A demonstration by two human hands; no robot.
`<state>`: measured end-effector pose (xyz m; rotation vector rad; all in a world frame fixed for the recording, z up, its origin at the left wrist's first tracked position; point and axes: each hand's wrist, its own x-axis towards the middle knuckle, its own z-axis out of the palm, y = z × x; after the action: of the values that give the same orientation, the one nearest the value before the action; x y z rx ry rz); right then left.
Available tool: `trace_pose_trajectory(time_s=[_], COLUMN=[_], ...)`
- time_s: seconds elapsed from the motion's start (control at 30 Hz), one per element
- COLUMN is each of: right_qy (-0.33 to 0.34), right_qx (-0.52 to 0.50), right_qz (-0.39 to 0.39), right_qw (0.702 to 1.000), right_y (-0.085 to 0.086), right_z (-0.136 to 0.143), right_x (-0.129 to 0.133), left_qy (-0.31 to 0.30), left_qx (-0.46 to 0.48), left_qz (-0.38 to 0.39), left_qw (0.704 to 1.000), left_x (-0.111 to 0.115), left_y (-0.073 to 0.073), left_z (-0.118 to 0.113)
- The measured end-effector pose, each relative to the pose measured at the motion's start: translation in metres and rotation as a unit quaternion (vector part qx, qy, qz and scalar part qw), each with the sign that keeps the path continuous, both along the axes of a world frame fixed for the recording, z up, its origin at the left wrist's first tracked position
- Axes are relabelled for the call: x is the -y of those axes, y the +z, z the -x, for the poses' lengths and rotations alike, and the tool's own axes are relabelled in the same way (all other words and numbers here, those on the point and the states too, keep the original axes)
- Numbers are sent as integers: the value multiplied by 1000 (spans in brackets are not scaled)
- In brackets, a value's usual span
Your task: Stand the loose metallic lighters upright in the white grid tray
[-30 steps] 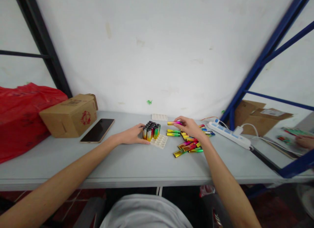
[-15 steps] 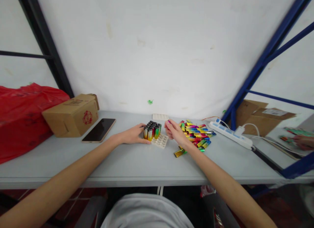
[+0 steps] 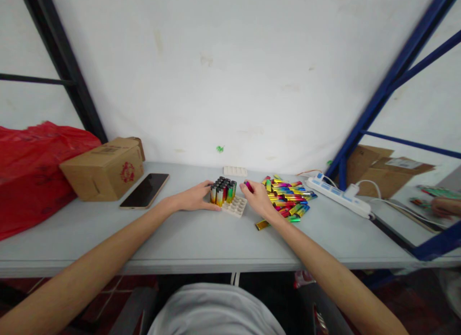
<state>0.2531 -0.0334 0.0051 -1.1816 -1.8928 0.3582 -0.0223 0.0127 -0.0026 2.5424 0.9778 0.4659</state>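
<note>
Centre frame, left hand (image 3: 194, 199) half-open, cupped round upright shiny tubes (image 3: 219, 196) — white tray (image 3: 236, 207) part-filled; right hand (image 3: 257, 199) pinches a magenta-ended tube (image 3: 248, 185) near the empty cells — loose pile (image 3: 288, 198) right of centre.

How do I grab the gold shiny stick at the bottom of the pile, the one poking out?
Try pinching the gold stick across its long edges, close to the poking-out end, coming down from above on the near left. It lies flat and slanted, and that end juts past the pile, so your fingers should fit there.
</note>
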Motion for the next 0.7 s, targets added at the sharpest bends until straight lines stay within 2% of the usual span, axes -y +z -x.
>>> trace_pose_trajectory(time_s=[0.07,0.17,0.37,0.5,0.7], right_qy=[5,46,88,103,63], right_qx=[10,30,115,152,175], right_qz=[-5,-10,-95,-59,-32], right_qw=[1000,998,985,981,982], right_y=[2,6,15,15,10], right_z=[0,-2,-3,-1,5], right_x=[2,5,10,14,13], left_qy=[3,12,19,6,9], left_qx=[-6,-12,-10,-8,-8], left_qz=[4,8,3,-2,-7], left_qw=[1000,1000,1000,1000,1000], left_x=[1,2,2,2,0], left_y=[1,1,0,0,-2], left_z=[0,-1,-1,0,0])
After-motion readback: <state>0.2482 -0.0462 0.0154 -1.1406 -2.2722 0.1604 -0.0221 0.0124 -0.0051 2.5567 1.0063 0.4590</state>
